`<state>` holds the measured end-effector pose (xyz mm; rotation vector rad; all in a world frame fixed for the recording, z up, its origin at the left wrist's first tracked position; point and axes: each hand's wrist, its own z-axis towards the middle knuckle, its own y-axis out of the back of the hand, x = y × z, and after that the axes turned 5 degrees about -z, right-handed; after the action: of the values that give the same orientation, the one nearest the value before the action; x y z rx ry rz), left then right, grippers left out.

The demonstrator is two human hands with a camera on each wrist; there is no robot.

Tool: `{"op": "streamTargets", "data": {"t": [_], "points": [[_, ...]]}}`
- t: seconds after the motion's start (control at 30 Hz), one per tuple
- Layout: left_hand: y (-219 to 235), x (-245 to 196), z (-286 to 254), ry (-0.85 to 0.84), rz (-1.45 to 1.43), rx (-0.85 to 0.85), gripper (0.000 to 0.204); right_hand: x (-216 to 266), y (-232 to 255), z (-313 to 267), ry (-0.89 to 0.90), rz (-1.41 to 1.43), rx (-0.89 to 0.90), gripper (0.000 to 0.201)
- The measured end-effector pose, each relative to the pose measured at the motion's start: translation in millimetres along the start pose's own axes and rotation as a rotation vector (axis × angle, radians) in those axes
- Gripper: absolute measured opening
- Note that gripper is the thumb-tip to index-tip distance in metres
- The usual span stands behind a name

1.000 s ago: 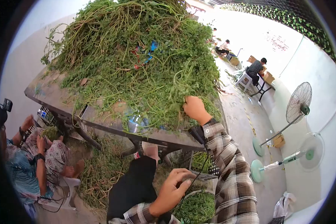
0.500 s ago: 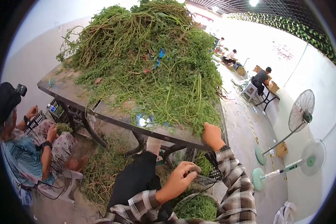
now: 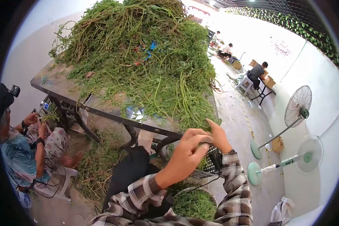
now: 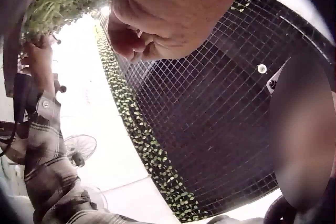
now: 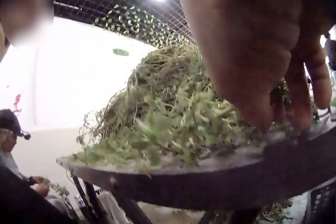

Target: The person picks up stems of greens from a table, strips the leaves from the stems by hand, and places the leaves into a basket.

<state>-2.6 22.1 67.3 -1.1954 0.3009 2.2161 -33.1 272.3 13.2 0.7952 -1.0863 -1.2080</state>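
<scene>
The broad heap of tangled green leafy stems [image 3: 139, 67] lies on the dark-edged, flat worktop [image 3: 56, 81], thinning towards its near edge. The right hand [image 3: 221, 140] is at that edge, beside the loose stems, its fingers extended and gripping nothing plainly seen. Loose strands at the fringe would likely come away more cleanly than stems from the middle; a light pinch and a slow, low draw should spare the leaves and keep the tangle from dragging. The left hand [image 3: 185, 160] is raised near the right one, fingers bent; whether it grasps anything, I cannot tell. Best keep its fingertips visible and apart from trailing stems. Below are a black plastic lattice crate [image 3: 215, 160] and a thin black cord [image 3: 211, 181], which could snag a sleeve.
</scene>
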Motion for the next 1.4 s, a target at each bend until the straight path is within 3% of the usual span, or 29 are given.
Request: {"op": "streamTargets", "data": {"t": [0.07,0.13,0.2,0.27,0.33,0.4,0.43,0.5,0.53,0.6,0.67,0.73,0.77,0.8,0.87,1.1,1.2,1.27,1.33,1.4], "points": [[12.8,20.1,-7.4,0.169,-0.106,-0.135,0.018,10.8,19.2,3.3,0.069,-0.022,-0.070,0.051],[24.2,33.8,-13.2,0.200,-0.082,-0.188,0.019,36.8,43.1,9.4,-0.241,0.408,0.042,0.042],[35.4,27.2,-13.4,0.206,-0.136,-0.268,0.019,38.4,37.2,21.8,-0.267,0.472,0.041,0.033],[42.6,13.5,-13.1,0.212,-0.182,-0.296,0.019,62.7,37.4,36.3,-0.197,0.551,0.106,0.026],[50.5,10.8,-14.0,0.209,-0.235,-0.349,0.019,94.5,25.6,50.6,-0.242,0.560,0.156,0.024],[59.5,9.5,-15.1,0.213,-0.244,-0.374,0.019,118.3,7.6,63.9,-0.018,0.507,0.191,0.024],[63.9,8.7,-16.1,0.219,-0.252,-0.396,0.019,122.8,-6.6,70.8,-0.014,0.508,0.197,0.024],[70.0,5.9,-17.4,0.221,-0.286,-0.413,0.019,123.5,-39.5,84.8,0.306,-0.108,0.032,0.024],[73.1,4.8,-17.6,0.219,-0.321,-0.422,0.019,124.4,-48.0,89.4,0.313,-0.106,0.033,0.024],[79.3,3.4,-18.2,0.216,-0.320,-0.435,0.019,128.0,-57.7,97.5,0.156,-0.176,0.286,0.024],[83.9,2.5,-18.4,0.217,-0.326,-0.446,0.019,126.2,-51.8,101.5,0.090,-0.064,0.254,0.020],[87.0,2.0,-19.3,0.201,-0.325,-0.455,0.019,125.1,-35.9,106.2,0.040,0.214,0.122,0.017],[87.3,2.1,-19.8,0.206,-0.332,-0.449,0.019,128.5,-18.7,103.7,-0.099,0.489,0.203,0.016],[87.6,2.3,-19.4,0.200,-0.322,-0.455,0.019,129.9,-6.7,103.1,-0.110,0.486,0.199,0.016],[87.2,2.0,-18.6,0.198,-0.316,-0.448,0.019,127.5,12.3,99.1,-0.147,0.777,0.112,0.015],[86.5,7.3,-18.1,0.252,-0.386,-0.471,0.023,141.3,38.3,36.5,-0.247,1.050,0.063,0.016],[85.1,9.2,-18.1,0.277,-0.363,-0.476,0.024,135.1,32.1,8.9,-0.152,0.867,0.057,0.016],[81.8,11.0,-18.7,0.047,0.091,-0.499,0.025,131.7,31.6,-5.5,-0.172,0.795,0.042,0.018],[77.4,3.6,-18.0,0.063,0.135,-0.434,0.029,128.4,32.8,-16.2,-0.003,0.588,-0.035,0.021],[73.8,3.9,-16.5,0.013,0.301,-0.320,0.033,127.1,42.4,-22.1,-0.015,0.541,-0.024,0.024]]}}
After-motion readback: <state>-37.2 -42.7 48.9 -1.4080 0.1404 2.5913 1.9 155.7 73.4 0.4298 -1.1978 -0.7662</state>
